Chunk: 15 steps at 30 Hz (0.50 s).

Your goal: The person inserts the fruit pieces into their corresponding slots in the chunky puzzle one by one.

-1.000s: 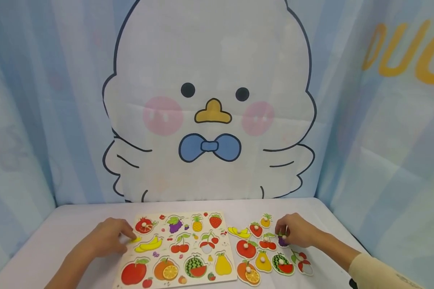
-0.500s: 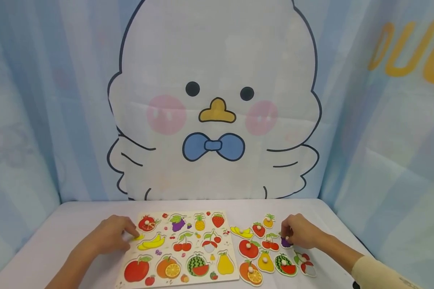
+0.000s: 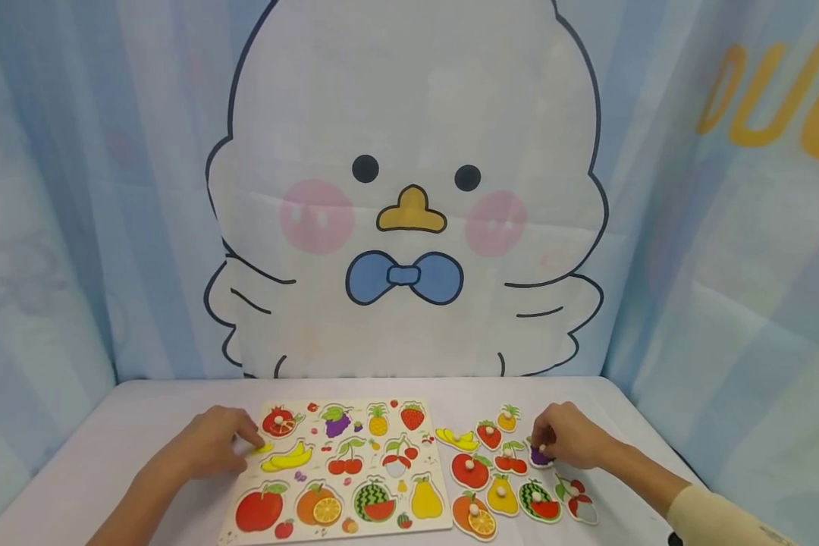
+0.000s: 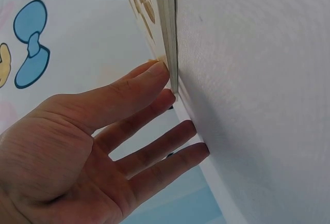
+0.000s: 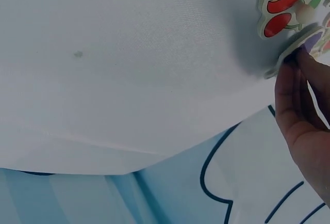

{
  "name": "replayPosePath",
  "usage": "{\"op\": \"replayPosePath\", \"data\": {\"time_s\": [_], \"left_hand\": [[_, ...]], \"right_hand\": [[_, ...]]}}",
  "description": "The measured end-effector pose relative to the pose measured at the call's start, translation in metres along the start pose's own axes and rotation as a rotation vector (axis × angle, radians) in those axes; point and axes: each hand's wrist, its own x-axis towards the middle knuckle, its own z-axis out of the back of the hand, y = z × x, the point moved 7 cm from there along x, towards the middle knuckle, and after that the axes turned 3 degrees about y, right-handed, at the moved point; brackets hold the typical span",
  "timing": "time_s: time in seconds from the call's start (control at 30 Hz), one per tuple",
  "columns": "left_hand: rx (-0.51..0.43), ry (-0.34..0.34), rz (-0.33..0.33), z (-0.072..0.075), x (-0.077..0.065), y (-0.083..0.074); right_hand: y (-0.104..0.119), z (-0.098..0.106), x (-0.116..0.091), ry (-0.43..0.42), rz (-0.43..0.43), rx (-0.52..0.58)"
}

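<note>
Over at the left hand, the fingers were spread and nearly straight, gripping nothing; the thumb touched the side edge of the fruit board, and a fingertip reached onto its face. The board lay flat, running off to that hand's right, between the two hands. Just beyond those fingertips, slightly right, sat a pomegranate piece in its slot, pale knob up.

Now to the right hand, and here was the action! Thumb and fingers had closed in a pinch on the grape piece, which looked tipped in the wrist view; whether it had cleared the table could not be told.

Crowding in just left of that pinch came the cherry piece, with the strawberry piece farther left and the pineapple piece left and slightly beyond. The banana piece lay well left, by the board. On the right hand's near side lay the lychee piece and the watermelon piece, then, farther left, the pear piece, the apple piece and the orange piece. Beyond both hands hung a duck-printed curtain.
</note>
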Motion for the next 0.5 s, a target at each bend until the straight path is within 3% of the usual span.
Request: {"op": "replayPosePath", "data": {"time_s": [0.2, 0.5], "left_hand": [[-0.012, -0.002, 0.012, 0.0, 0.0, 0.002], [-0.03, 0.004, 0.014, -0.001, 0.0, 0.001]], "right_hand": [[0.003, 0.008, 0.003, -0.053, -0.023, 0.02], [0.015, 0.009, 0.007, -0.088, 0.04, 0.055]]}}
